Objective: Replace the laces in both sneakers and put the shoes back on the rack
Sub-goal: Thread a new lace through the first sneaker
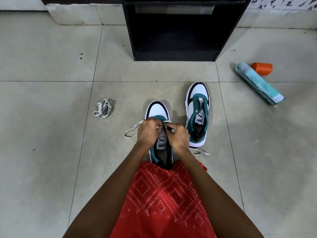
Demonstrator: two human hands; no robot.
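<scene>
A: Layout, big to small?
B: Tile floor (pixel 51 117). Black shoe rack (pixel 128 31) far centre, open front facing the person. Two teal-and-white sneakers. Near sneaker (pixel 157 109) is dead centre, heel at the person's lap, toe pointing far toward the rack. Right sneaker (pixel 197 93) is just beside it, set a bit farther, same heading, no lace in it.
A: Other stuff?
B: Spray can (pixel 259 83) lying far right, orange cap (pixel 262 68) against its top end. Bundled lace (pixel 103 108), white, on the floor to the left, well apart from the shoes.
A: Hands?
B: Both on the near sneaker, over its far eyelets. Left hand (pixel 148 131) and right hand (pixel 179 136) each pinch the white lace (pixel 132 133), fingertips nearly meeting over the tongue. Which eyelet the tip is in I can't tell, fingers cover it.
A: Geometry for the next pull?
B: My read is that lacing has barely started, lowest row. The shoe's long axis runs near-far and the lace crosses it left-right. Slack loops out left past the left hand. A lace tail (pixel 201 152) lies to the right, by the right sneaker's heel, probably the same lace. The unlaced eyelets sit nearer the person, so threading works toward the lap. Hands are equally close, and the left has the slack side.
</scene>
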